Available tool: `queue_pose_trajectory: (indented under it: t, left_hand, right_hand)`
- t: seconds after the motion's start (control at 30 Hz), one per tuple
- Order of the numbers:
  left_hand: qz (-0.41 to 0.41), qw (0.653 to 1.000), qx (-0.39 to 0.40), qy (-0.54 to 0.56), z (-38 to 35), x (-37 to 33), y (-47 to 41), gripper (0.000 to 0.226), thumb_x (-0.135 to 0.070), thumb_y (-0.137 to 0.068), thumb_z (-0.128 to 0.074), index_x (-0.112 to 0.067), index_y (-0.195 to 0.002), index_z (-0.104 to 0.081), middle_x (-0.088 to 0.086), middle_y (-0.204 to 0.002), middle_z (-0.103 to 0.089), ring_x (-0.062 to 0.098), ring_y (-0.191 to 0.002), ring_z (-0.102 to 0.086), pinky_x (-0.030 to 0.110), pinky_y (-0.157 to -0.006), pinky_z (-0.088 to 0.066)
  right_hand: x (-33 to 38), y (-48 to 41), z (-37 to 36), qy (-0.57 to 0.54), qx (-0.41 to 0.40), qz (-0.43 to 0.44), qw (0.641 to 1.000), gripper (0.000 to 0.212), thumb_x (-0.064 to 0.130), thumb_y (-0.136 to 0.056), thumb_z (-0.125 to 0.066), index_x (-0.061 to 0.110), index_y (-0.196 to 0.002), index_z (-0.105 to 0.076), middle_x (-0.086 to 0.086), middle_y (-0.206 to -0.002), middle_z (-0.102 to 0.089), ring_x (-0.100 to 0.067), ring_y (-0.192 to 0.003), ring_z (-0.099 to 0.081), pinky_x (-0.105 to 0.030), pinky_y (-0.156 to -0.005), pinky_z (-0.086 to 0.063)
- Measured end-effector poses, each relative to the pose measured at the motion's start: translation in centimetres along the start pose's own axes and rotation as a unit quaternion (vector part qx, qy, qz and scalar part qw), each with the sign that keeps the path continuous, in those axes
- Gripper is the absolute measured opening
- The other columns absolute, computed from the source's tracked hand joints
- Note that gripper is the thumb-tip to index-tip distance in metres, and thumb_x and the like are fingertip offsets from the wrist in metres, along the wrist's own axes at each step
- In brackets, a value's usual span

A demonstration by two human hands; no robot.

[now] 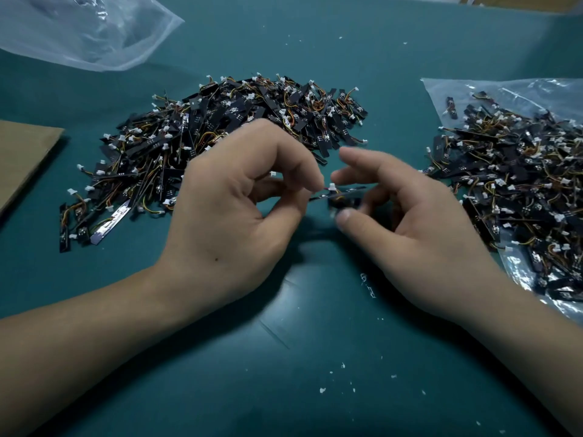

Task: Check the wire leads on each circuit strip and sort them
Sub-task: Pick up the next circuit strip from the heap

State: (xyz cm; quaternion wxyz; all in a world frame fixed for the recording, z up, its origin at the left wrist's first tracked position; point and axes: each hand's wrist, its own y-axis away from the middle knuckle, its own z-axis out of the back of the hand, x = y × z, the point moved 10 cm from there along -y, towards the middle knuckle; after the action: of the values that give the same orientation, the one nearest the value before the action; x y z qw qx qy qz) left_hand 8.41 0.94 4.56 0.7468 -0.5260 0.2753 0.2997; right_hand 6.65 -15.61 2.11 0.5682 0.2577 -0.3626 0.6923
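Between my two hands I hold one black circuit strip [344, 195] with coloured wires and a white connector, just above the green mat. My left hand [239, 212] pinches the wire end near the connector with thumb and forefinger. My right hand [407, 222] grips the strip's body between thumb and fingers; the strip is blurred. A large heap of the same strips [220, 137] lies on the mat behind my left hand. A second heap [517, 190] rests on a clear plastic bag at the right.
An empty clear plastic bag [82, 29] lies at the far left. A brown cardboard sheet [22, 156] sits at the left edge. Small white scraps [342, 376] dot the green mat [315, 342] in front of me.
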Motion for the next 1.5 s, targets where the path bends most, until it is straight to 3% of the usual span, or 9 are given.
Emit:
queue_pose_trajectory:
  t: [0.1,0.27,0.4,0.53,0.83,1.07,1.17,1.37,1.5]
  left_hand:
    - [0.001,1.000,0.027,0.007,-0.6,0.6,-0.2,0.033,0.002,-0.093,-0.062,-0.032,-0.092,-0.061,0.004,-0.099,-0.063,0.032,-0.094,-0.067,0.039,-0.071,-0.060]
    - [0.040,0.998,0.040,-0.008,0.1,1.8,-1.1,0.028,-0.008,-0.091,-0.063,-0.036,-0.088,-0.068,-0.001,-0.094,-0.070,0.023,-0.090,-0.072,0.040,-0.075,-0.060]
    - [0.308,0.949,0.046,-0.060,-0.4,9.3,-1.1,0.040,0.010,-0.098,-0.052,-0.020,-0.073,-0.061,-0.005,-0.053,-0.066,0.000,-0.061,-0.066,0.024,-0.074,-0.051]
    - [0.042,0.997,-0.049,-0.031,1.3,0.0,-0.6,0.034,0.004,-0.092,-0.059,-0.031,-0.090,-0.060,-0.001,-0.090,-0.067,0.025,-0.086,-0.070,0.035,-0.076,-0.058]
    - [0.138,0.984,0.111,-0.005,-2.0,1.0,-0.2,0.032,-0.006,-0.090,-0.060,-0.020,-0.117,-0.070,-0.007,-0.092,-0.073,0.016,-0.084,-0.072,0.032,-0.076,-0.059]
    - [0.171,0.985,0.031,0.021,-0.3,2.0,-0.7,0.020,-0.011,-0.099,-0.062,-0.023,-0.105,-0.076,-0.002,-0.079,-0.073,0.006,-0.067,-0.066,0.020,-0.066,-0.052]
    - [0.169,0.985,0.027,0.030,-0.3,1.7,-0.7,0.018,-0.013,-0.098,-0.062,-0.024,-0.102,-0.076,0.002,-0.079,-0.070,0.016,-0.065,-0.063,0.026,-0.062,-0.052]
    - [0.158,0.983,0.054,0.077,-0.7,1.3,-0.8,0.017,-0.012,-0.097,-0.057,-0.020,-0.099,-0.072,0.002,-0.077,-0.066,0.007,-0.066,-0.059,0.021,-0.066,-0.046]
    - [0.111,0.985,0.093,0.097,-1.3,0.2,-0.7,0.014,-0.016,-0.098,-0.055,-0.019,-0.097,-0.069,0.018,-0.093,-0.066,0.033,-0.076,-0.057,0.043,-0.063,-0.047]
  right_hand:
    - [0.5,0.1,-0.1,0.039,-0.001,0.020,0.999,0.019,0.023,-0.094,-0.075,0.031,-0.111,-0.075,0.019,-0.089,-0.072,-0.006,-0.078,-0.065,-0.011,-0.072,-0.044]
    - [1.0,0.3,0.6,0.023,-0.033,0.033,0.999,0.015,0.016,-0.094,-0.076,0.026,-0.106,-0.077,0.021,-0.090,-0.073,0.003,-0.078,-0.064,-0.005,-0.072,-0.043]
    - [0.8,0.3,0.7,-0.005,-0.041,0.017,0.999,0.010,0.022,-0.094,-0.077,0.030,-0.095,-0.071,0.014,-0.080,-0.070,-0.012,-0.064,-0.059,-0.014,-0.061,-0.046]
    - [1.0,0.4,0.5,-0.025,-0.025,0.022,0.999,0.006,0.027,-0.091,-0.072,0.028,-0.086,-0.070,0.012,-0.075,-0.067,-0.010,-0.058,-0.055,-0.011,-0.057,-0.041]
    - [0.6,0.2,0.6,-0.054,-0.027,0.033,0.998,0.001,0.026,-0.094,-0.067,0.026,-0.093,-0.067,0.019,-0.075,-0.065,-0.004,-0.064,-0.058,-0.013,-0.063,-0.042]
    - [1.2,0.4,0.7,-0.105,-0.026,0.063,0.992,0.013,0.020,-0.095,-0.067,0.028,-0.104,-0.065,-0.001,-0.076,-0.066,-0.027,-0.065,-0.058,-0.040,-0.060,-0.048]
    - [1.4,0.6,0.8,-0.119,-0.024,0.065,0.991,0.017,0.018,-0.094,-0.067,0.030,-0.105,-0.063,-0.001,-0.076,-0.067,-0.025,-0.064,-0.058,-0.032,-0.059,-0.047]
    - [0.9,0.4,0.5,-0.080,-0.026,0.036,0.996,0.014,0.019,-0.090,-0.078,0.025,-0.098,-0.069,0.011,-0.076,-0.071,-0.006,-0.061,-0.061,-0.013,-0.062,-0.043]
    - [1.2,0.5,0.9,-0.019,-0.045,0.036,0.998,0.011,0.020,-0.089,-0.081,0.025,-0.087,-0.071,0.021,-0.074,-0.067,-0.002,-0.057,-0.057,-0.008,-0.056,-0.038]
